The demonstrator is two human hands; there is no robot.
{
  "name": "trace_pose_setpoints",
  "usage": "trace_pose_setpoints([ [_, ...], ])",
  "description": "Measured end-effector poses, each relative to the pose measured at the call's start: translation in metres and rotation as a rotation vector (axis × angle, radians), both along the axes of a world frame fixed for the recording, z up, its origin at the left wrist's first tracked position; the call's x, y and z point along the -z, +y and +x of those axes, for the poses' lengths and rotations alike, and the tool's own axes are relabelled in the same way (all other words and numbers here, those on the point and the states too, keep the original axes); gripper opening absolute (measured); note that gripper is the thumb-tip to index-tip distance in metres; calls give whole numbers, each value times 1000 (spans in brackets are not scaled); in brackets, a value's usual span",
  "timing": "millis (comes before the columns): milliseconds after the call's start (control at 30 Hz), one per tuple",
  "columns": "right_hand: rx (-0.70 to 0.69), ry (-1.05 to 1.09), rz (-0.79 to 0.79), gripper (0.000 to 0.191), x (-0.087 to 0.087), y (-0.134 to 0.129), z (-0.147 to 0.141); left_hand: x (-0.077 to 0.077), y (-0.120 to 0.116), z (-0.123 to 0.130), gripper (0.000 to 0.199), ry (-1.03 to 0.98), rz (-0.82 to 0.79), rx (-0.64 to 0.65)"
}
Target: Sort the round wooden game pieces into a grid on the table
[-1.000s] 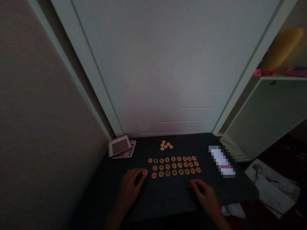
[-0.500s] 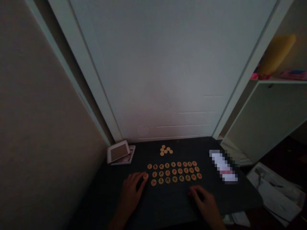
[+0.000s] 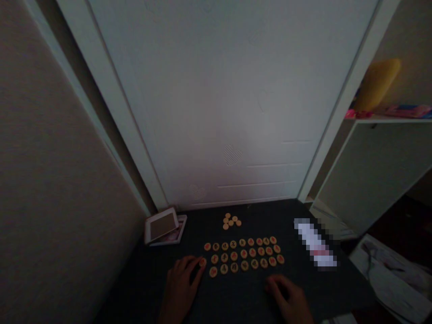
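Observation:
Round wooden Chinese chess pieces with red and dark characters lie face up in three rows, the middle row among them (image 3: pixel 243 254). At the left end of that row, my left hand (image 3: pixel 182 281) has its thumb and forefinger closed on a chess piece (image 3: pixel 202 262) with a red mark. Below the right part of the rows, my right hand (image 3: pixel 289 294) rests near the table with its fingers curled together. What its fingertips hold, if anything, I cannot make out. Farther back sits a small cluster of blank-topped pieces (image 3: pixel 231 222).
Two shallow box parts (image 3: pixel 182 225) are stacked at the table's back left. A blurred-out white item (image 3: pixel 313 243) lies at the right on the dark table (image 3: pixel 145 288). A white panel (image 3: pixel 202 112) rises behind, and a shelf (image 3: pixel 388 120) stands at the right.
The view has tilted slightly upward, so the table and pieces sit lower in the picture. Both hands keep nearly the same pose and place beside the pieces.

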State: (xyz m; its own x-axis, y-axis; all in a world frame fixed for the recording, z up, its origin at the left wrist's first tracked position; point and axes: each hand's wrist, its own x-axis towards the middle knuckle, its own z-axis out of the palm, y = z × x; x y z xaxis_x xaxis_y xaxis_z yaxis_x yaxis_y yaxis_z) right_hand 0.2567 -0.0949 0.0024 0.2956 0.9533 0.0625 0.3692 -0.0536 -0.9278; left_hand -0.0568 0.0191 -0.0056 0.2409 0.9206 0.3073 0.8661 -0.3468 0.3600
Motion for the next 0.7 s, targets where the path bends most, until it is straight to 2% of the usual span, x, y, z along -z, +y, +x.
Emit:
trace_pose_setpoints([
  [233,-8,-19,-30,50,3,1,1,2,1,1,37,-75,-9,-48],
  [433,-16,-20,1,47,4,2,1,1,2,-1,34,-91,-21,-29],
  [700,-47,-14,-87,54,4,2,1,4,2,1,33,-83,-25,-42],
])
